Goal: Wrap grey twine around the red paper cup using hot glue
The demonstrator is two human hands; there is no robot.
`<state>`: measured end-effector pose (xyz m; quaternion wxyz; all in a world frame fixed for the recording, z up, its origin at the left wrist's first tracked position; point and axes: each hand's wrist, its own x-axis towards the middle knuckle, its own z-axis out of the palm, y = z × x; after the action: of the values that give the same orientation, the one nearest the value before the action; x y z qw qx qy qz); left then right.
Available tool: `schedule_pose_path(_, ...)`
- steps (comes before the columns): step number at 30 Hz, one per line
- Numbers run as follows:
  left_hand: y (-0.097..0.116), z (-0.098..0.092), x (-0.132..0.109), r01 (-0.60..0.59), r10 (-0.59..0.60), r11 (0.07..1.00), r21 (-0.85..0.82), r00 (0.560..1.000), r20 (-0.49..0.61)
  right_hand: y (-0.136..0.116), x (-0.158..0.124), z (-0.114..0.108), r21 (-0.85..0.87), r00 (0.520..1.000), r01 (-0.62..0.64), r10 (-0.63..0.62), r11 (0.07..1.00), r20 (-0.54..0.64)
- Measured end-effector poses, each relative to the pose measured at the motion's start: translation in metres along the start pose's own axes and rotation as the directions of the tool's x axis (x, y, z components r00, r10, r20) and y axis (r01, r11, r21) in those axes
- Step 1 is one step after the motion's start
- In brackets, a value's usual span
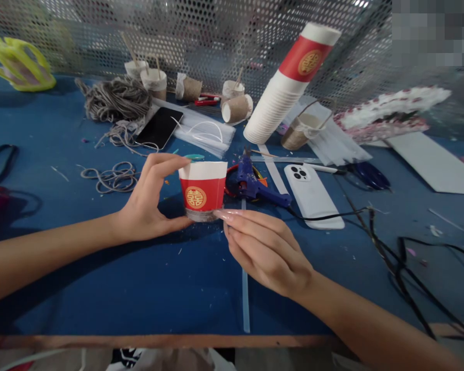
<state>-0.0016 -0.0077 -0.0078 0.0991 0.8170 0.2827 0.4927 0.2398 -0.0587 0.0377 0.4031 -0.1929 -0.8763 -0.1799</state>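
A cut-down paper cup (202,186), red with a white rim and a gold emblem, stands upright at the middle of the table. Grey cord (201,215) wraps its base. My left hand (147,201) grips the cup from the left, forefinger at the rim and thumb by the base. At the cup's lower right, my right hand (265,247) is closed in a pinch against the cord band; its fingertips partly hide the cord there. Loose grey cord (110,178) lies in loops left of the cup. Behind the right hand rests a blue glue gun (251,180).
A leaning stack of paper cups (274,105), a cord bundle (114,98), several wrapped cups, a black phone (160,128) and a white phone (313,196) lie beyond. A glue stick (246,293) is near the front edge. Black cable (386,252) trails at right.
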Motion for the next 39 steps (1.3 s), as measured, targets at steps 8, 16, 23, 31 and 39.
schedule_pose_path(8, 0.001, -0.001, 0.000, 0.016, -0.016, 1.000, -0.010, 1.000, 0.001, 0.000, -0.003, 0.005, 0.083, 0.996, -0.063, 0.068, 0.995, -0.060)
schedule_pose_path(16, -0.001, -0.001, -0.002, 0.020, -0.019, 1.000, -0.005, 1.000, 0.014, 0.001, -0.001, 0.006, 0.073, 0.996, -0.058, 0.062, 0.996, -0.056)
schedule_pose_path(23, 0.002, 0.002, 0.001, 0.012, -0.012, 0.999, -0.046, 1.000, 0.007, 0.004, -0.002, 0.004, 0.111, 0.990, -0.117, 0.125, 0.987, -0.062)
schedule_pose_path(31, 0.008, 0.006, 0.007, -0.064, 0.058, 0.973, -0.222, 0.998, -0.034, 0.007, -0.009, 0.015, 0.346, 0.930, -0.346, 0.366, 0.872, 0.008)
schedule_pose_path(39, 0.009, 0.004, 0.006, -0.059, 0.085, 0.955, -0.290, 0.993, 0.076, 0.010, -0.010, 0.018, 0.407, 0.905, -0.421, 0.407, 0.811, 0.126)
